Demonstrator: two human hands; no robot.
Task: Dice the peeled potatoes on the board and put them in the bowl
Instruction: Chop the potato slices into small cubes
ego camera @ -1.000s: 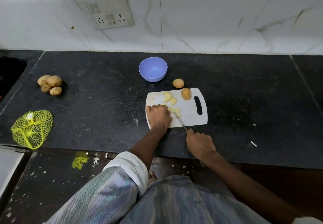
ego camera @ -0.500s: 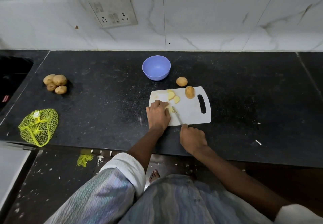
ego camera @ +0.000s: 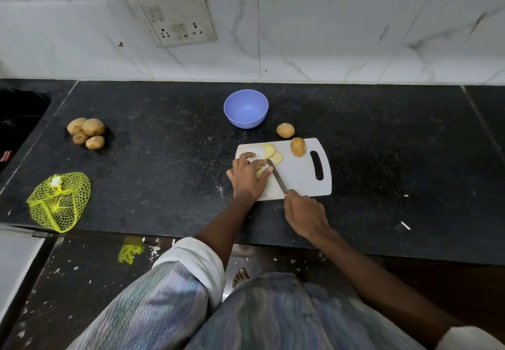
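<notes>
Right hand (ego camera: 304,213) grips the steel knife (ego camera: 276,176) by its handle; the blade now lies angled across the white plastic cutting board (ego camera: 300,180), tip beside the left hand (ego camera: 247,176), further forward than half a second ago. Left fingers stay curled over pale peeled potato pieces (ego camera: 259,170). Loose slices (ego camera: 272,152) sit just beyond the knuckles. Judging by this, slicing continues; the round lilac plastic bowl (ego camera: 246,109), farther beyond the left hand, appears empty.

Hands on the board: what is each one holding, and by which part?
Right hand grips the knife by its handle. Left hand holds a potato piece down, fingers curled over its top.
</notes>
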